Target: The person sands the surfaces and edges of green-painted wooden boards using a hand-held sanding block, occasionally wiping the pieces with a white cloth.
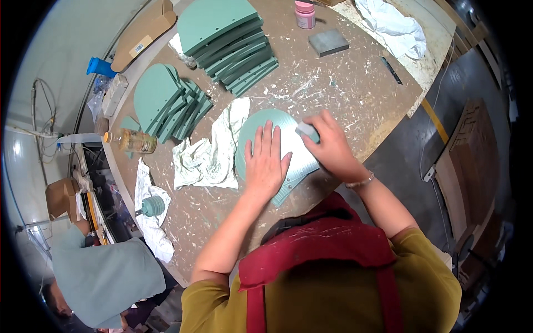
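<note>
Paint-flecked brown table [366,105], grey floor [391,158], pale wall [69,53] at left.

- A white barcode label [140,46] is sitting on the brown cardboard box [145,26], its print showing too small to read.
- Fine print is running around the pink jar [305,15], blurring beyond reading.
- Dark, letter-like marks [471,129] are showing on the brown panel [465,166], forming nothing readable.
</note>
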A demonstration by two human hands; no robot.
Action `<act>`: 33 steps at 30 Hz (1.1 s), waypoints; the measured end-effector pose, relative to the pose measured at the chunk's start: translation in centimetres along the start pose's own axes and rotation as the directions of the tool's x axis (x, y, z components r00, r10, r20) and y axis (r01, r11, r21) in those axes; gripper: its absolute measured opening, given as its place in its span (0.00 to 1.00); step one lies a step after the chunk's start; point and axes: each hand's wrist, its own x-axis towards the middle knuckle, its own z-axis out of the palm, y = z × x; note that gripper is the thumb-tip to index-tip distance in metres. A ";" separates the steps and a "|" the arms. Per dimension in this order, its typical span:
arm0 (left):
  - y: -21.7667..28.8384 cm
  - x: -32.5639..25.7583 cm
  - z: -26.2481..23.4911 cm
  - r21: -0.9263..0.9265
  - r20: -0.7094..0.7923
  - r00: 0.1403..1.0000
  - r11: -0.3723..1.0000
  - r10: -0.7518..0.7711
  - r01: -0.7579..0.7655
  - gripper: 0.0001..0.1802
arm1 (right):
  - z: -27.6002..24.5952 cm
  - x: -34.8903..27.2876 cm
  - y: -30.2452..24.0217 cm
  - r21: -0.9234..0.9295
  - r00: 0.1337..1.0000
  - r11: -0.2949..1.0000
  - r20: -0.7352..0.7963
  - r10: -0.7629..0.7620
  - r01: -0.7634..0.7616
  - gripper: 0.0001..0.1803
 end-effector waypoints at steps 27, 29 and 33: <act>-0.3 -0.2 0.9 -0.013 -0.110 0.994 1.000 0.003 -0.005 0.35 | -2.6 -1.5 -1.1 0.072 0.987 0.986 0.080 0.142 -0.148 0.16; -0.4 -0.1 1.0 0.004 -0.113 0.994 1.000 0.006 -0.005 0.35 | -2.6 -0.6 -0.8 0.068 0.988 0.991 0.116 0.103 -0.112 0.16; -0.1 -0.1 0.7 0.004 -0.104 0.994 1.000 -0.017 0.018 0.35 | -2.8 1.4 1.3 0.059 0.964 0.992 0.236 -0.125 0.114 0.18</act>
